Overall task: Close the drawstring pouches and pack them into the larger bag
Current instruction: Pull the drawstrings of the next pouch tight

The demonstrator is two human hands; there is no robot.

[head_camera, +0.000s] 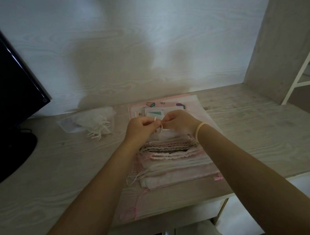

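Two hands are busy at once here, and there's only the one head view to go on, looking down at a pale wood-grain desk [258,141]. The left hand [141,127] and right hand [179,122] sit close together over the middle of the desk, toward the back edge, each with its fingers curled in a pinch on the thin white drawstring [157,123] of a small pale pouch [168,135] hanging just under them. That pouch is right above a stack of pouches [174,159], flat and layered, a couple with ruffled mouths that look open, loose cords trailing off the left side toward the front edge. Under and behind the stack lies the larger bag [193,105], a flat pinkish thing with little cartoon prints, reaching to the back edge. Another bunch of white gauzy pouches [97,123] sits off to the left near the back, just beside a dark monitor [2,76] at the left edge. Handling-wise, I'd guess these weigh next to nothing and are totally floppy, thin fabric that bunches and slides, so grabbing the body won't close anything. Best bet is pinching the cord ends and pulling them apart while the gathered neck cinches. The cords look thin and a bit slippery, so fingertip grip matters. For packing, I'd take each one by the cinched neck, since the cloth just folds otherwise.
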